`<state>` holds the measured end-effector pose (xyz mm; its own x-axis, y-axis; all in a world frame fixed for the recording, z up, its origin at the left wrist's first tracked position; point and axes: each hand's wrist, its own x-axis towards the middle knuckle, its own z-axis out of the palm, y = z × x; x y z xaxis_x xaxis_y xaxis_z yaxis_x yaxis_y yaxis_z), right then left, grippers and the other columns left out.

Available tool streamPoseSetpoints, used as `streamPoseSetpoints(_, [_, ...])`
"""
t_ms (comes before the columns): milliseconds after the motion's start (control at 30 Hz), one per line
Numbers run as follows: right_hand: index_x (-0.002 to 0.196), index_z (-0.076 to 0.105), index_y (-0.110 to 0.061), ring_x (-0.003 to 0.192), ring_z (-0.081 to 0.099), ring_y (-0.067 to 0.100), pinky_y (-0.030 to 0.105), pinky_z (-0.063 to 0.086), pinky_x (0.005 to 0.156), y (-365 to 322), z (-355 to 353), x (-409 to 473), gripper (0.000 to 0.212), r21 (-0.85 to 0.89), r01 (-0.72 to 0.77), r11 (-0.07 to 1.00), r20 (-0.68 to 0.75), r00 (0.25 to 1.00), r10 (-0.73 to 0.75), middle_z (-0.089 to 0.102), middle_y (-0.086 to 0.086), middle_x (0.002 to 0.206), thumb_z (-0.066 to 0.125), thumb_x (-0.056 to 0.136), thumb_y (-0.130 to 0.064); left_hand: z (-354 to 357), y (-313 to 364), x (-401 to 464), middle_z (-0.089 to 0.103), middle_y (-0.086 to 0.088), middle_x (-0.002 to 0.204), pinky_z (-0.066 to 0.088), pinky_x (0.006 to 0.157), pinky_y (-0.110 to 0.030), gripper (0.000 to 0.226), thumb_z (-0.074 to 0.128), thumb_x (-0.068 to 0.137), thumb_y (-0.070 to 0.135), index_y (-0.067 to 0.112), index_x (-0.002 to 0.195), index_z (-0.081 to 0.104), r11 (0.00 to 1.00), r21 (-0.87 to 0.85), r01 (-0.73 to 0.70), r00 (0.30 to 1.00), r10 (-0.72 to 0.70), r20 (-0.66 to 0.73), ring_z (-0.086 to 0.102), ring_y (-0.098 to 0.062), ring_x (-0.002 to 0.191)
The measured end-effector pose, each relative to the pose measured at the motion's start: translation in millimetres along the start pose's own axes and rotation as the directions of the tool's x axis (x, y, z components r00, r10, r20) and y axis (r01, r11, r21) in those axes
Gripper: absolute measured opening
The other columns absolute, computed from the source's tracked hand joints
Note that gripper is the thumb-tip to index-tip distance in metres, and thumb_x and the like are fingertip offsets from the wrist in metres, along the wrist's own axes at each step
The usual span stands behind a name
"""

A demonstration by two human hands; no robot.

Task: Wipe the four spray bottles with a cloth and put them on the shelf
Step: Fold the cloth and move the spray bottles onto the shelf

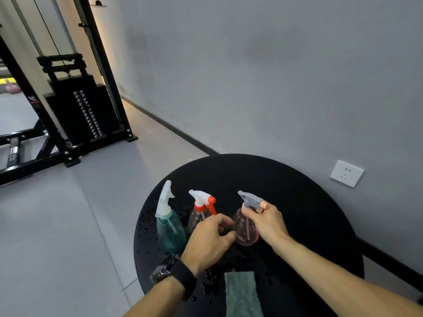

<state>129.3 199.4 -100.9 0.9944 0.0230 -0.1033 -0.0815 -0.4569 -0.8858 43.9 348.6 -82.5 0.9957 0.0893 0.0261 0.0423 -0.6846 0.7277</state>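
1. My right hand (pixel 266 221) grips the pink bottle (pixel 246 229) at its grey trigger head, upright on the wet black round table (pixel 297 213).
2. My left hand (pixel 209 241) is curled, fingertips touching the pink bottle's side.
3. Teal bottle (pixel 170 227) and red-trigger bottle (pixel 201 210) stand left of it.
4. Green cloth (pixel 241 294) lies at the near table edge.

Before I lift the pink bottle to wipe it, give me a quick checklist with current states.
1. Right hand grips pink bottle at its neck: ok.
2. Left hand free to take the cloth: cannot tell, its fingers curl at the bottle.
3. Green cloth within reach on the black table: ok.
4. Tabletop dry: not ok, droplets visible.
5. Four bottles present: not ok, only three visible.
6. Shelf located: cannot tell.
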Motion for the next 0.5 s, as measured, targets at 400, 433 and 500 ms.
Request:
streamPoseSetpoints(400, [0.077,0.057,-0.028,0.066,0.058,0.007,0.022,0.044,0.056,-37,-49,-28,0.017,0.009,0.109,0.994,0.011,0.994,-0.109,0.053,-0.011,0.066,0.068,0.087,-0.038,-24,39,-10,0.064,0.020,0.100,0.039,0.069,0.002,0.023,0.067,0.090,0.033,0.026,0.113,0.066,0.999,-0.022,-0.030,0.998,0.029,-0.050,0.060,0.006,0.093])
streamPoseSetpoints(433, [0.080,0.060,-0.026,0.067,0.059,0.008,0.022,0.045,0.057,-38,-57,-31,0.016,0.003,0.115,0.993,0.011,0.993,-0.115,0.054,-0.010,0.067,0.068,0.087,-0.038,-25,45,-11,0.064,0.019,0.101,0.039,0.069,0.002,0.023,0.067,0.091,0.032,0.026,0.113,0.066,0.999,-0.023,-0.038,0.998,0.037,-0.053,0.060,0.005,0.094])
streamPoseSetpoints(500, [0.082,0.061,-0.025,0.061,0.055,0.006,0.022,0.043,0.055,-44,-74,-42,0.016,-0.014,0.138,0.990,-0.005,0.990,-0.138,0.052,-0.011,0.064,0.068,0.086,-0.039,-26,59,-15,0.064,0.017,0.101,0.040,0.070,0.001,0.023,0.066,0.091,0.031,0.026,0.113,0.065,0.998,-0.025,-0.054,0.997,0.052,-0.055,0.061,0.003,0.095])
